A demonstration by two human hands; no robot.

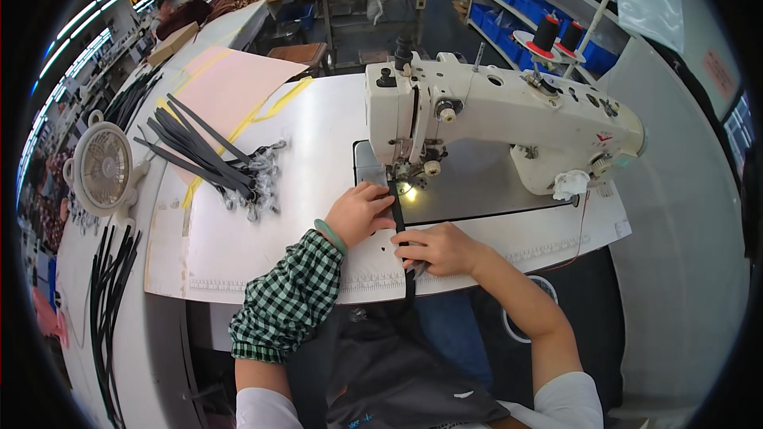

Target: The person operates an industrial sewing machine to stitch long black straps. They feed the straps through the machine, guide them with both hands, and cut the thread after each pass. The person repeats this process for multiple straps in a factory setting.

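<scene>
A narrow black strap [410, 284] runs from under the needle area of a white sewing machine [493, 103] toward me and hangs over the table's front edge. My left hand [362, 213], with a green bangle and checked sleeve cover, has its fingers closed on the strap close to the needle. Nearer to me, my right hand [441, 249] pinches the same strap between thumb and fingers. Something small and greyish shows beneath the right fingers; I cannot make out what it is. A small lamp lights the needle area, and the strap's far end is hidden there.
Left on the white table lies a pile of black straps [203, 163] with clear-wrapped ends. A small fan [103, 167] stands further left, above more hanging black strips [111, 294]. Thread cones [546, 35] rise behind the machine, before shelves with blue bins [509, 4].
</scene>
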